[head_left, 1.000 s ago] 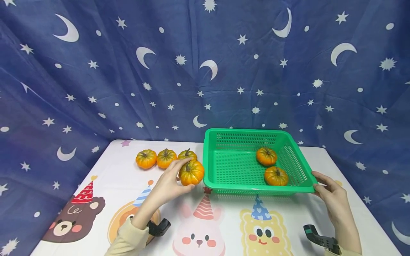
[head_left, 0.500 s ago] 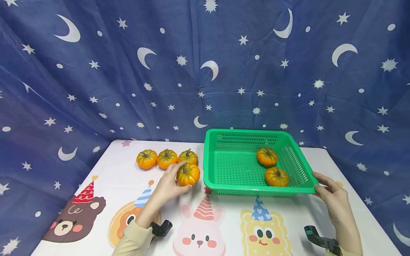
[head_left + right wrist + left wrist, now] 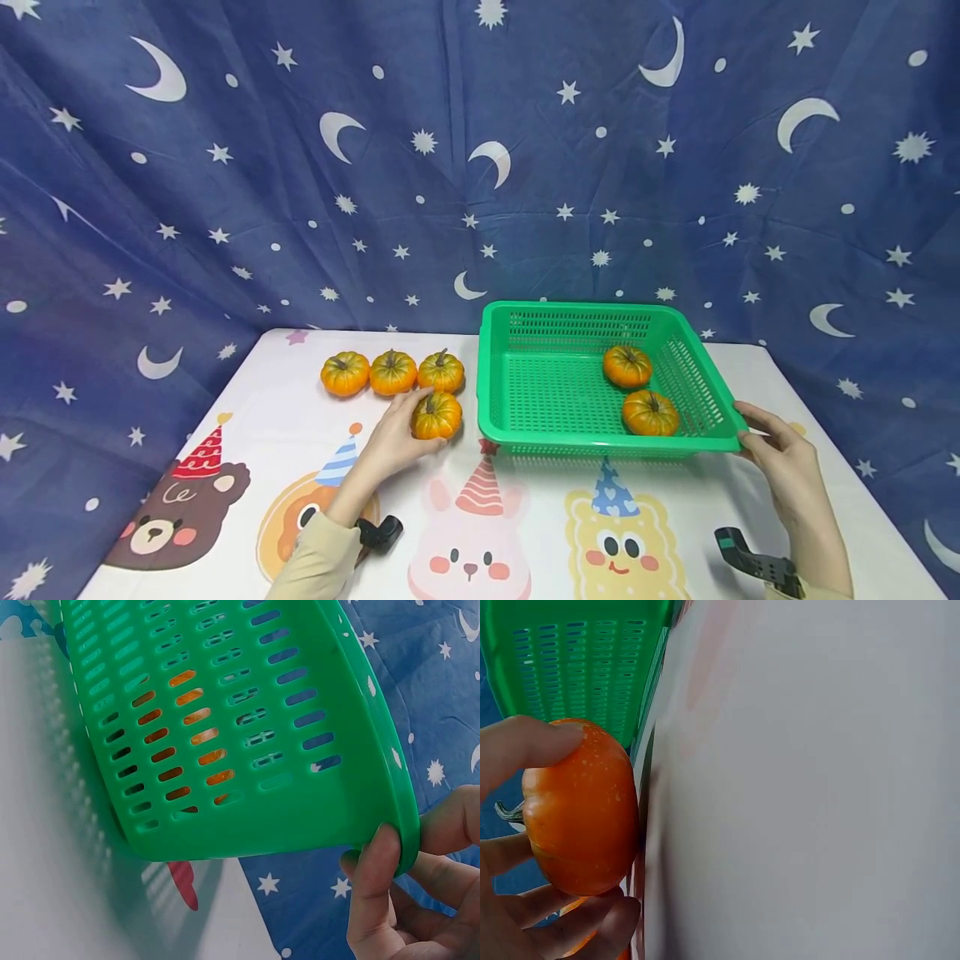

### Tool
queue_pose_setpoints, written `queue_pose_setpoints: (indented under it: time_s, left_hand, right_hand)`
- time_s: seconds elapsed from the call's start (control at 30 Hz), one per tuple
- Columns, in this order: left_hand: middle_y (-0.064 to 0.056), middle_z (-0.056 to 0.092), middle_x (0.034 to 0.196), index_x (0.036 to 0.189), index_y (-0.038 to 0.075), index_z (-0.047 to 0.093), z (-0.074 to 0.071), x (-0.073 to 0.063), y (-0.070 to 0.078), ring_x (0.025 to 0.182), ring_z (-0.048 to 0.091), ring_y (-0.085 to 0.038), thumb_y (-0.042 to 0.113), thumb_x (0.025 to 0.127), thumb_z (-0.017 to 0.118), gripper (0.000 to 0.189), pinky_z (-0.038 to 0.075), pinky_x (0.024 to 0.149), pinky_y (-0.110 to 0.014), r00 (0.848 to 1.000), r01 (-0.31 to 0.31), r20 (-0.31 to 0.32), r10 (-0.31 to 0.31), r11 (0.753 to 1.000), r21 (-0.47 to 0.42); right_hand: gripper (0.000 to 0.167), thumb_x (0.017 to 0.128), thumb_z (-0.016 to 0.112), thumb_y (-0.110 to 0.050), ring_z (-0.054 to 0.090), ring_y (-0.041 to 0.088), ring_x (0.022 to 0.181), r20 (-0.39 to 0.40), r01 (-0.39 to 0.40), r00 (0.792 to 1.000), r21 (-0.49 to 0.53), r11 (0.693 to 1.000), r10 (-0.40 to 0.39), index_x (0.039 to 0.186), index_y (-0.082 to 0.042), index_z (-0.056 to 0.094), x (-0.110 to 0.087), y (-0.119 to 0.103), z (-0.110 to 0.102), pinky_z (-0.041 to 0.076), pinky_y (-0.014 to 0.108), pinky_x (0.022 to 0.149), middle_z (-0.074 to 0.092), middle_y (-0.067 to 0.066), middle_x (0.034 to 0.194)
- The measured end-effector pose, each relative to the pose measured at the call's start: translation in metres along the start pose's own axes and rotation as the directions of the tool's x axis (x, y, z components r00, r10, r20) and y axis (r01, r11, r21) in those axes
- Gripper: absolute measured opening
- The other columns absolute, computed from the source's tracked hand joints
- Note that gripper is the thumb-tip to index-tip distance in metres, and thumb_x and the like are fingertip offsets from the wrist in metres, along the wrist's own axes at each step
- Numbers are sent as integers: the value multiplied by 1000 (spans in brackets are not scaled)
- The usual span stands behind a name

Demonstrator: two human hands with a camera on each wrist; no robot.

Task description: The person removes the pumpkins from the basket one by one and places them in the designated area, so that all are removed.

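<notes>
My left hand (image 3: 392,440) holds a small orange pumpkin (image 3: 437,416) between thumb and fingers, left of the green basket (image 3: 600,442). In the left wrist view this pumpkin (image 3: 585,814) is right at the tabletop, its stem pointing away from it. Just behind it, three more pumpkins stand in a row: a left one (image 3: 345,374), a middle one (image 3: 393,373) and a right one (image 3: 442,372). My right hand (image 3: 787,463) pinches the basket's near right corner; the right wrist view shows thumb and fingers on its rim (image 3: 401,795).
Inside the basket, toward its right side, lie two pumpkins, a far one (image 3: 627,367) and a near one (image 3: 651,413). A white tablecloth (image 3: 547,533) with cartoon prints covers the table. Behind it hangs a blue curtain (image 3: 420,167) with moons and stars.
My left hand has brought its pumpkin leftward and down, away from the basket's left rim, to just in front of the row. My right hand keeps its hold on the basket corner.
</notes>
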State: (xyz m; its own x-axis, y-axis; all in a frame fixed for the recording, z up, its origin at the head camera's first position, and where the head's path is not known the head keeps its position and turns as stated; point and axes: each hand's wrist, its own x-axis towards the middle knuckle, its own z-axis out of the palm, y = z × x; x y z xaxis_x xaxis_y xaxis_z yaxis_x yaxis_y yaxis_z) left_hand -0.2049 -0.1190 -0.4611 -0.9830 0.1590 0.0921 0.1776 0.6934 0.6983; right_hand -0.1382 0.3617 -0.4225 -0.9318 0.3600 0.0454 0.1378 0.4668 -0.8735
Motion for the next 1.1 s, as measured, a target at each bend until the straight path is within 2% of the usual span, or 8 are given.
queue_pose_setpoints:
  time_s: [0.37,0.63,1.1]
  left_hand:
    - [-15,49,130,142,17,45,0,0,-6,121,49,-37,27,72,83,81,40,101,-59,999,36,-9,-36,999,8]
    - [-16,48,130,141,16,45,-1,-1,-5,123,47,-37,27,72,83,80,39,102,-58,999,33,-22,-33,999,9]
    - [-16,49,128,141,16,45,0,1,-7,121,48,-36,26,71,83,80,41,100,-58,1000,18,-24,-18,1000,10]
  right_hand:
    - [48,97,46,-10,49,-1,86,5,14,1000,2,1000,-14,142,6,40,-1,0,1,51,9,73,43,-19,106]
    - [48,97,46,-10,48,-1,86,1,-12,1000,3,1000,12,143,5,40,-2,2,1,50,8,72,43,-18,106]
    - [48,97,46,-10,48,-1,86,-4,-9,1000,-3,1000,9,142,6,40,-1,0,1,50,8,72,43,-16,106]
